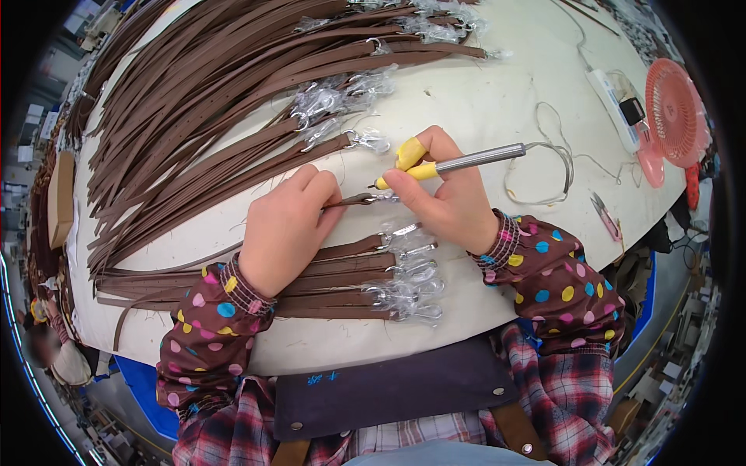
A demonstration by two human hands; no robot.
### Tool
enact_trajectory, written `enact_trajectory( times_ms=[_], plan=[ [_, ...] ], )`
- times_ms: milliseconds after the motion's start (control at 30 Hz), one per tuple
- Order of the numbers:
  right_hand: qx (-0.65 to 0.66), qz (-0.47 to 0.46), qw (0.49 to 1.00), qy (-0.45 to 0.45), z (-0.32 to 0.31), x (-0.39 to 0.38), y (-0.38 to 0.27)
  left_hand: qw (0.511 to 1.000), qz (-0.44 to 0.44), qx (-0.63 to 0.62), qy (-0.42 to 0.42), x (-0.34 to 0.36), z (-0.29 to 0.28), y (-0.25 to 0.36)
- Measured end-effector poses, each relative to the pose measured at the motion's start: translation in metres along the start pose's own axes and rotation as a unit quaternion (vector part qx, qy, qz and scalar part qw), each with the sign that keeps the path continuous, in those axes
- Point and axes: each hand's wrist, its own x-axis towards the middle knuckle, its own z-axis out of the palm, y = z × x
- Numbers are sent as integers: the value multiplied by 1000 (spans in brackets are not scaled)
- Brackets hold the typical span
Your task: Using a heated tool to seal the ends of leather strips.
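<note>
My left hand [284, 225] is closed in a pinch on a brown strap [356, 200] near its looped end. A metal clasp [382, 197] hangs from that loop, beside my right fingers. My right hand [454, 198] grips a corded pen-shaped tool [486, 156], yellow at the front and silver-grey behind. Its dark tip is just above the strap's end. Yellow tape [409, 153] wraps a right finger. Below lie several brown straps [342, 272] side by side, their metal hardware in clear plastic wraps [416, 272].
A large pile of brown straps [233, 58] covers the upper left of the white table [466, 101]. At the right are a pink fan [674, 113], a white power strip [614, 109], a looped cord [571, 167] and small pink-handled snips [606, 217]. Another person [66, 349] is at far left.
</note>
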Motion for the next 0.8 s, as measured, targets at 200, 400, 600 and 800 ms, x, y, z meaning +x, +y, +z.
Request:
enact_trajectory(
  times_ms=[200, 400, 600, 800],
  plan=[
    [42, 30, 999, -2, 2, -3, -3, 991, -34, -114, -68, -2, 0, -1],
    [32, 81, 996, -32, 7, -7, 4, 986, -55, -137, -77, 2, 0, 8],
    [8, 89, 995, -47, 8, -7, 5, 973, -66, -206, -86, 5, 4, 0],
    [-10, 82, 995, -52, 10, -7, 5, 951, -91, -279, -95, 5, 4, -4]
  ],
)
